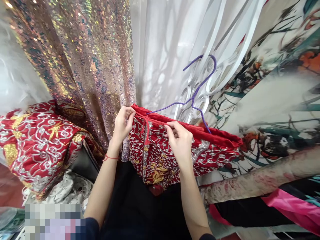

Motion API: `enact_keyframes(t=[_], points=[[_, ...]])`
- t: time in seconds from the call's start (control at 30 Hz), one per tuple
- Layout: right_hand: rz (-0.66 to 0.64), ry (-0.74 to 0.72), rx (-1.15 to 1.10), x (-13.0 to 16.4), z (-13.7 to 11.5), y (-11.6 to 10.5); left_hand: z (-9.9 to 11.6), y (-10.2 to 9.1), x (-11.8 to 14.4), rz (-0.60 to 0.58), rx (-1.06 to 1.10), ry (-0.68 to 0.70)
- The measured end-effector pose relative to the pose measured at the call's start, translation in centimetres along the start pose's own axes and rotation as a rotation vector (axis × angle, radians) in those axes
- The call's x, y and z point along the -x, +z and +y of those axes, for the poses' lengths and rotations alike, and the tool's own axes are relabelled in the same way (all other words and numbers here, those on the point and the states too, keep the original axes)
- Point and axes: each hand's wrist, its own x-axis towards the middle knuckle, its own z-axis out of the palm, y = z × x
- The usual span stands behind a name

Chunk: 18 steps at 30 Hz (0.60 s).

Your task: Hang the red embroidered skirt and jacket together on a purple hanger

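A red garment with silver and gold embroidery hangs on a purple wire hanger, tipped so that its hook points up and to the right. My left hand pinches the garment's top red edge at its left end. My right hand grips the same top edge further right, fingers curled over the band near the hanger's wire. A thin red string circles my left wrist.
A sequined iridescent fabric hangs at the upper left, a white sheer garment behind the hanger, and a painted floral print at right. Another red embroidered piece is bunched at left. Pink cloth lies lower right.
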Motion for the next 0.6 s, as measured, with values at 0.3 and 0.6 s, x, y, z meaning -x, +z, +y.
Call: enact_keyframes(t=[0.3, 0.6], points=[[-0.053, -0.020, 0.070, -0.2, 0.2, -0.8, -1.3, -1.4, -0.3, -0.015, -0.242, 0.230], [-0.024, -0.188, 0.244, 0.1, 0.4, -1.6, -3.0, -0.5, -0.4, -0.032, -0.238, 0.128]])
